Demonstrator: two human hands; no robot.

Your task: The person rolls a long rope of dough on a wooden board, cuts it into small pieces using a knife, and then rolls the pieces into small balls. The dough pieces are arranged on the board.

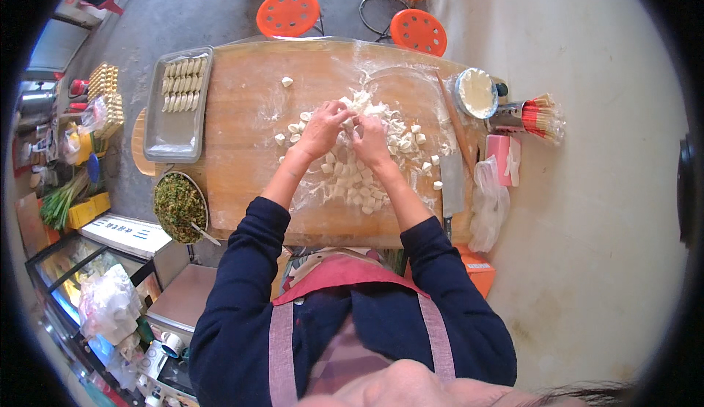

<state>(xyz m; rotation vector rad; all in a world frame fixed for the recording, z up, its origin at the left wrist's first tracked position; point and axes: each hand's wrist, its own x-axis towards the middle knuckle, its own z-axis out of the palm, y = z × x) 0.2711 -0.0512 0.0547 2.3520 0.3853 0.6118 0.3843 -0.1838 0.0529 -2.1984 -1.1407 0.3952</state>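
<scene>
Both my hands meet over the floured wooden table (242,132). My left hand (324,125) and my right hand (369,138) have their fingertips close together at a small piece of white dough (348,123). Which hand grips it, I cannot tell. Loose flour (379,109) lies just beyond my fingers, and many cut dough pieces (360,187) are heaped below and between my wrists. One dough piece (287,82) sits apart at the upper left. A cleaver (452,181) rests to the right of my right forearm, with a wooden rolling pin (455,118) beyond it.
A tray (179,137) with rows of dumplings (185,85) stands at the table's left. Nearer is a bowl of chopped green filling (180,206) with a spatula (206,234). A tub of flour (477,93), a chopstick holder (506,117) and plastic bags (488,203) line the right side.
</scene>
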